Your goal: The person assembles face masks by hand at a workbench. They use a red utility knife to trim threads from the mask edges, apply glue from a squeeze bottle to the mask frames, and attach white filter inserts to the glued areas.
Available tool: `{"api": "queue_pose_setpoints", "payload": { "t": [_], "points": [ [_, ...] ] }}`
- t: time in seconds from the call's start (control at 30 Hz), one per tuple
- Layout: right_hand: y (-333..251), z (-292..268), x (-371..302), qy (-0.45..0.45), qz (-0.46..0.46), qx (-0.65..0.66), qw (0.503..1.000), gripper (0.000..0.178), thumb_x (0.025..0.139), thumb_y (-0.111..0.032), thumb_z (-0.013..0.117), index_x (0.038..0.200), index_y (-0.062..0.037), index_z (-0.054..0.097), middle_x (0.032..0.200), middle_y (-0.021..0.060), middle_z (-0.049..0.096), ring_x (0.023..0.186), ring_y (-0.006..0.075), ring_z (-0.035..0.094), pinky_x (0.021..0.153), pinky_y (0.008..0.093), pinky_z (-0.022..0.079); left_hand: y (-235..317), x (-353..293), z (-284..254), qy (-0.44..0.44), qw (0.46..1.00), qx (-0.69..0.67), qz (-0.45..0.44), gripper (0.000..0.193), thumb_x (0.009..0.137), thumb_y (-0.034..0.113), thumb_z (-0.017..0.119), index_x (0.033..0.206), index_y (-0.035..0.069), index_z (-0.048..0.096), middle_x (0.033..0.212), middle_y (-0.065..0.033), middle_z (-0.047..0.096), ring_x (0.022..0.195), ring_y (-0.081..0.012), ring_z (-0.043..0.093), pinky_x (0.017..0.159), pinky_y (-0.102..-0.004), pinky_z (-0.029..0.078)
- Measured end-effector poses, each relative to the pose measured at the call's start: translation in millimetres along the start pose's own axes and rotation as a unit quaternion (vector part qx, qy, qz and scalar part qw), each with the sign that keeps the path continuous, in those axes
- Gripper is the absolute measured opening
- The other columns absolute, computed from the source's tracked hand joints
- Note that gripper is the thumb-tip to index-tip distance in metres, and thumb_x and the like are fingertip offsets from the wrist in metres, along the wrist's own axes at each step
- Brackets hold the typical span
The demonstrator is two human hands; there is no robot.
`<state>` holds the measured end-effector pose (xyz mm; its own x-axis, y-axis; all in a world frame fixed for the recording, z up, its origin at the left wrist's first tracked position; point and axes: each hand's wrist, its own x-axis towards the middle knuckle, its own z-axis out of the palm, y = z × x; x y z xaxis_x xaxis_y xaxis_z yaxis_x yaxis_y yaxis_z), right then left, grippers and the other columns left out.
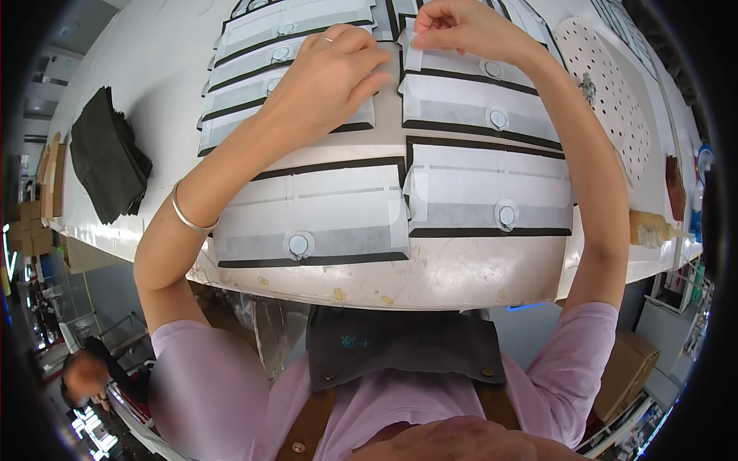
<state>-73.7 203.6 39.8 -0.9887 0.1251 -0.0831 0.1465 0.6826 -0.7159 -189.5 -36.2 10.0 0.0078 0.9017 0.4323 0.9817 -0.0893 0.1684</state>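
Envelopes (477, 100) lie in rows under both hands; right hand (461, 27) pinches one flap, left hand (334, 73) presses flat, fingers loose

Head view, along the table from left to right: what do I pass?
Black sheet stack → near-left white envelope → near-right white envelope → perforated white board → amber bottle.

- Bright, even light from above falls on the white table (154, 69); shadows are soft and faint.
- Mild glare along the table's near edge.
- Fisheye bends that edge (strongly), with a black rim at the corners.
- The lower left is blurred.
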Motion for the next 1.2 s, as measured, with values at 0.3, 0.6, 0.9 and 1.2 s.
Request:
{"api": "queue_pose_setpoints", "payload": {
  "t": [0.3, 0.6, 0.9, 1.2],
  "points": [
    [9, 2, 17, 0.001, 0.012, -0.008, 1.0, 0.018, 0.09, -0.02, 0.077, 0.084, -0.0031, 0.072, 0.069, 0.0, 0.065, 0.063, 0.0077, 0.056, 0.058, 0.0267, 0.045, 4, 8, -1, -0.029, 0.996, 0.073, 0.044, 0.058, 0.088, 0.051, 0.073, 0.121, 0.004, 0.07, 0.109, -0.0103, 0.062, 0.113, -0.0282, 0.055, 0.106, -0.0468, 0.035],
    [8, 2, 19, -0.005, 0.023, -0.009, 1.0, 0.02, 0.09, -0.02, 0.077, 0.084, -0.0025, 0.072, 0.068, 0.0007, 0.065, 0.062, 0.0081, 0.057, 0.058, 0.0266, 0.046, 4, 10, 7, -0.034, 0.994, 0.082, 0.058, 0.062, 0.089, 0.057, 0.069, 0.123, 0.005, 0.07, 0.104, -0.0094, 0.059, 0.111, -0.0274, 0.055, 0.108, -0.0477, 0.034],
    [16, 8, 20, 0.039, -0.017, -0.066, 0.997, 0.02, 0.085, -0.021, 0.077, 0.085, -0.001, 0.073, 0.07, 0.005, 0.068, 0.064, 0.0117, 0.059, 0.062, 0.03, 0.049, 3, 13, 14, -0.022, 0.99, 0.111, 0.079, 0.067, 0.085, 0.062, 0.067, 0.124, 0.007, 0.071, 0.098, -0.0077, 0.055, 0.109, -0.0266, 0.053, 0.109, -0.0489, 0.034],
    [22, 16, 23, 0.088, 0.004, -0.07, 0.994, 0.02, 0.083, -0.02, 0.078, 0.086, -0.0004, 0.075, 0.074, 0.0084, 0.071, 0.067, 0.0146, 0.063, 0.065, 0.0318, 0.052, 0, 18, 9, -0.037, 0.987, 0.127, 0.088, 0.066, 0.083, 0.063, 0.069, 0.122, 0.01, 0.072, 0.099, -0.006, 0.057, 0.111, -0.026, 0.053, 0.111, -0.0498, 0.034]
  ]
}}
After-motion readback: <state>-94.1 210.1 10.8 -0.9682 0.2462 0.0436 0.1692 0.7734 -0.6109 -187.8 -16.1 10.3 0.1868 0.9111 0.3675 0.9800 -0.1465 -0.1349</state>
